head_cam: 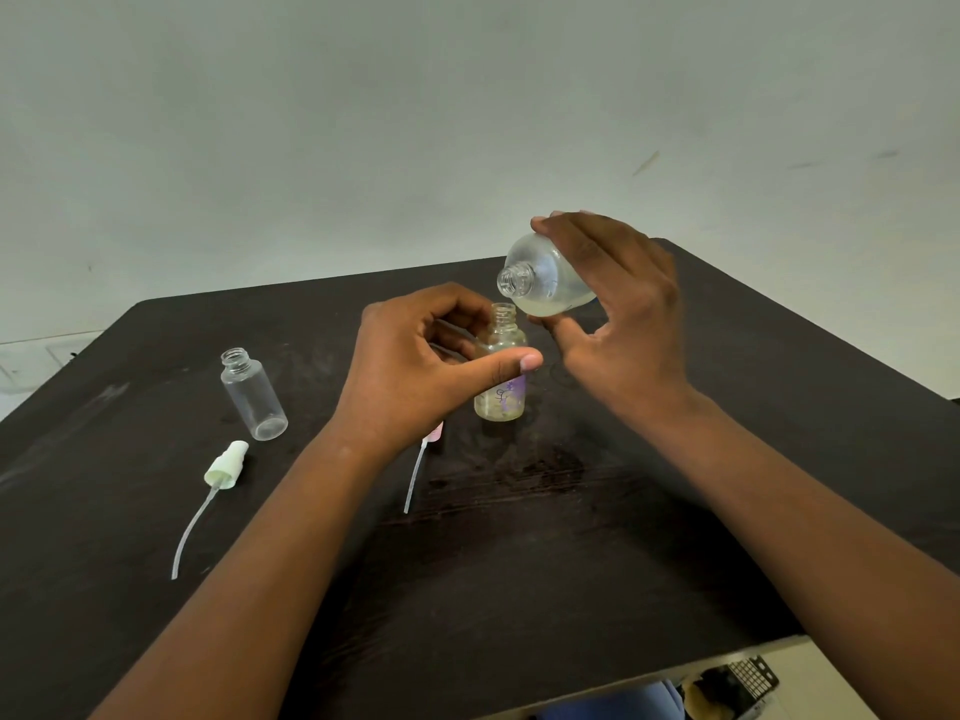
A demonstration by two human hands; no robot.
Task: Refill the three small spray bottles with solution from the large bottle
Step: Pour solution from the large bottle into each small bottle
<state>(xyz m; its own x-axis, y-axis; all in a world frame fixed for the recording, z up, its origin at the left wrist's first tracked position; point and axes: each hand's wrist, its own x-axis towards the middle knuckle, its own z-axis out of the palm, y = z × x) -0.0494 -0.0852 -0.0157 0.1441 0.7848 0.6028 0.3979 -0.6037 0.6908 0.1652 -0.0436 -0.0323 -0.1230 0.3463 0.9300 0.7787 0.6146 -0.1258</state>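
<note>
- Right hand (613,304) grips the large bottle (550,275) from above, fingers wrapped over its body and thumb underneath. I see it tilted with its open neck pointing down and left, just above and beside the mouth of the small bottle (501,363).
- Left hand (415,366) holds the small bottle around its upper body, thumb across the front. That bottle stands on the table (727,407), uncapped, with a little yellowish liquid at the bottom.
- Liquid in the large bottle pools at its lower side. I see no stream leaving the neck, so I judge the pour as about to start.
- Risk, misalignment: the two necks are close but not lined up. If I tilt further without bringing the large neck over the small mouth, solution would run down the outside and onto the table.
- Risk, surge: the large neck is wider than the small mouth. A fast tilt would likely deliver more than the opening accepts, causing overflow.
- Risk, tipping: the small bottle is narrow. Contact from the large neck could rock it if the left-hand hold loosens.
- Risk, contamination: a green spray head (227,465) and a pink one (434,433), partly hidden by the left wrist, lie on the table near the pour. Spilled solution could reach them.
- Second empty bottle (253,392) stands well to the left, uncapped. I cannot see a third small bottle.
</note>
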